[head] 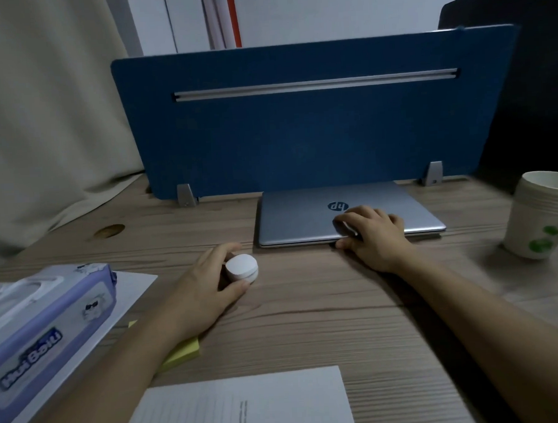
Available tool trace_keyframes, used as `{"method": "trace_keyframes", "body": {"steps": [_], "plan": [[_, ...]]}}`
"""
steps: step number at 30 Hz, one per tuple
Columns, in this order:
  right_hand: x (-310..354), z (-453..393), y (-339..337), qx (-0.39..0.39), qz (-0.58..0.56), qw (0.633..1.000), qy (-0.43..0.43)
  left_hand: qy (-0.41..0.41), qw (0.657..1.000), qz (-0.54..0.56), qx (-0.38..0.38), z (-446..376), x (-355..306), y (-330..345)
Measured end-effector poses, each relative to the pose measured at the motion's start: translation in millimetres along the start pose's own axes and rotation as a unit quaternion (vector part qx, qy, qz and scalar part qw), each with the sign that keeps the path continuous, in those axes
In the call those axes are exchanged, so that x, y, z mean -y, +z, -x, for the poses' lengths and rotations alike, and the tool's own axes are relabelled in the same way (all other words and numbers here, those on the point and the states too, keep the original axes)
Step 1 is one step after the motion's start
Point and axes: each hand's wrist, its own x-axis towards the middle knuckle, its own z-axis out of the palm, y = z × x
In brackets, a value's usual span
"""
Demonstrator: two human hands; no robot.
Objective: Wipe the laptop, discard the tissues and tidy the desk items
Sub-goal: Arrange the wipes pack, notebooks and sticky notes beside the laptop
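A closed silver laptop [297, 221] lies flat against the blue desk divider. My right hand [374, 238] rests on its front edge, fingers on the lid and thumb under the rim. My left hand [207, 286] is curled around a small white round object [242, 269] standing on the wooden desk just left of the laptop. A purple tissue pack [41, 327] lies at the near left on a white sheet.
A blue divider [299, 139] closes off the back of the desk. A stack of paper cups [539, 217] stands at the right. Yellow sticky notes [185, 352] lie under my left forearm. A printed sheet [249, 407] sits at the near edge. A cable hole [109, 231] is at the left.
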Motion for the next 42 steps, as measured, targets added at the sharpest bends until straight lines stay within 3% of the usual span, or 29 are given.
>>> {"method": "trace_keyframes", "body": {"steps": [16,31,42], "plan": [[41,50,-17,0.008,-0.048,0.998,-0.05,-0.012,1.0,-0.004,0.015,13,18,-18],[120,119,-45,0.135,-0.261,0.954,-0.066,-0.032,0.997,0.069,0.035,38,28,-34],[131,136,-52,0.225,-0.259,0.93,-0.131,-0.045,0.997,0.05,-0.036,75,34,-37]]}}
